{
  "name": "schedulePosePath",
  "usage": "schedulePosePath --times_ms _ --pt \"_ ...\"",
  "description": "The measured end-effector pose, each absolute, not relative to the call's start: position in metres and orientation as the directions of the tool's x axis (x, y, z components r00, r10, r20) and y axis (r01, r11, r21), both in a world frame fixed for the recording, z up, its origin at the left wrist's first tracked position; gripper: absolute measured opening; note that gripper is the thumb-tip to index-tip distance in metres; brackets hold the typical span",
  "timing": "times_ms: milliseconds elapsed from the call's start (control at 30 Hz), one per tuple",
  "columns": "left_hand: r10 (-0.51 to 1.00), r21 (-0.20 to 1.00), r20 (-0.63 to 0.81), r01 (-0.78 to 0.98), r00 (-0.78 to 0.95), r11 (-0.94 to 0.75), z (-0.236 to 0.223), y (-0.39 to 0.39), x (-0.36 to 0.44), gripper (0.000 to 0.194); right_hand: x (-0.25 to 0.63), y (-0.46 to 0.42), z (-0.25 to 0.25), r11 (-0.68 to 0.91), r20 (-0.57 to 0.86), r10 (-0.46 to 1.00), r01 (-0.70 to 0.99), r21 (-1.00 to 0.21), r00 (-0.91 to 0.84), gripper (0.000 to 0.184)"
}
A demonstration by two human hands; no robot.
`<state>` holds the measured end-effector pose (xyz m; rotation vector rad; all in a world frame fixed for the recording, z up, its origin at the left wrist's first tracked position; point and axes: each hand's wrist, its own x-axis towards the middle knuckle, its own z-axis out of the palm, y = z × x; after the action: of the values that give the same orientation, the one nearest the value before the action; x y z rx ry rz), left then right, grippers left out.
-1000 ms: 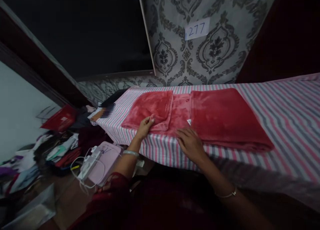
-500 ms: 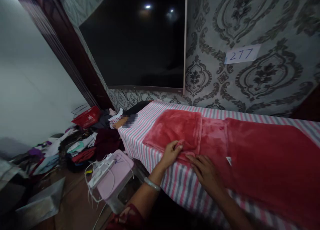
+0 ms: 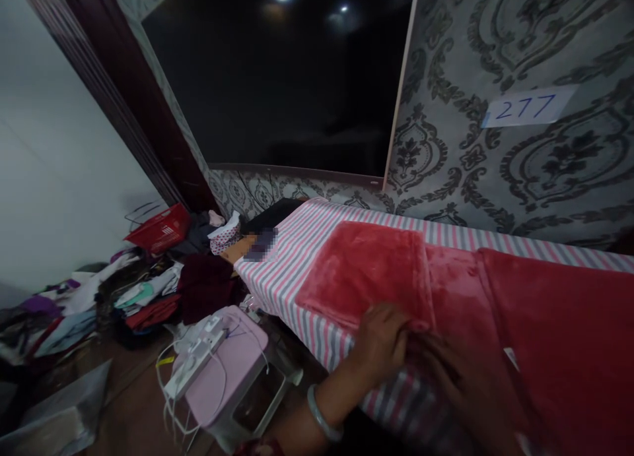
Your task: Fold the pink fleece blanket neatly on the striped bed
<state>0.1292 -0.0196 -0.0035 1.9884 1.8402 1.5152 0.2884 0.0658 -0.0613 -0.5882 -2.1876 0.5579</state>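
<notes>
A red fleece blanket (image 3: 446,284) lies partly folded on a table covered with a pink, white and grey striped cloth (image 3: 292,258). My left hand (image 3: 381,340), with a pale bangle on the wrist, grips the near corner of the blanket's left folded flap, fingers curled round its edge. My right hand (image 3: 458,377) lies on the blanket just to the right of it, blurred by motion, fingers pointing towards the left hand. A small white tag (image 3: 510,358) shows on the blanket further right.
A pink stool (image 3: 228,370) with a white power strip (image 3: 193,360) and cables stands left of the table. Heaped clothes (image 3: 148,294) and a red basket (image 3: 158,228) cover the floor. A dark screen (image 3: 287,80) and patterned wall with a "277" label (image 3: 528,106) stand behind.
The view has swung further left and closer. My left hand has closed on the flap's corner, and my right hand has moved up beside it.
</notes>
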Motion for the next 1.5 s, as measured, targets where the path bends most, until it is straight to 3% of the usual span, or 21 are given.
schedulePosePath --times_ms 67,167,400,600,767,967,1167,1333,1500 --pt "0.750 0.493 0.652 0.814 -0.112 -0.307 -0.007 -0.021 0.130 0.025 0.291 0.066 -0.064 0.781 0.553 0.599 0.268 -0.564 -0.579 0.036" --pt "0.773 0.424 0.634 0.854 -0.042 -0.302 -0.020 -0.024 0.132 0.028 0.294 0.068 -0.073 0.799 0.541 0.586 0.315 -0.513 -0.603 0.033" --pt "0.801 0.489 0.589 0.835 -0.102 -0.253 -0.026 -0.029 0.131 0.030 0.285 0.064 -0.071 0.848 0.589 0.529 0.363 -0.385 -0.611 0.025" --pt "0.796 0.543 0.589 0.796 -0.135 -0.267 -0.015 -0.021 0.119 0.032 0.283 0.059 -0.025 0.848 0.490 0.529 0.438 -0.297 -0.692 0.030" --pt "0.728 0.389 0.682 0.875 -0.063 -0.289 -0.021 -0.011 0.107 0.030 0.291 0.065 0.001 0.837 0.403 0.548 0.480 -0.264 -0.733 0.030" --pt "0.751 0.277 0.661 0.929 0.000 -0.244 -0.018 -0.019 0.114 0.029 0.293 0.068 -0.005 0.834 0.427 0.551 0.453 -0.316 -0.717 0.030" --pt "0.765 0.157 0.640 0.961 0.075 -0.226 -0.016 -0.026 0.112 0.015 0.288 0.075 -0.008 0.774 0.442 0.622 0.423 -0.471 -0.646 0.033" --pt "0.825 0.106 0.560 0.982 0.073 -0.158 -0.007 -0.019 0.098 0.023 0.282 0.083 0.002 0.739 0.445 0.650 0.373 -0.561 -0.617 0.032" --pt "0.846 0.045 0.527 0.991 0.084 -0.127 -0.003 -0.015 0.094 0.017 0.286 0.089 0.000 0.762 0.420 0.612 0.358 -0.540 -0.670 0.027"
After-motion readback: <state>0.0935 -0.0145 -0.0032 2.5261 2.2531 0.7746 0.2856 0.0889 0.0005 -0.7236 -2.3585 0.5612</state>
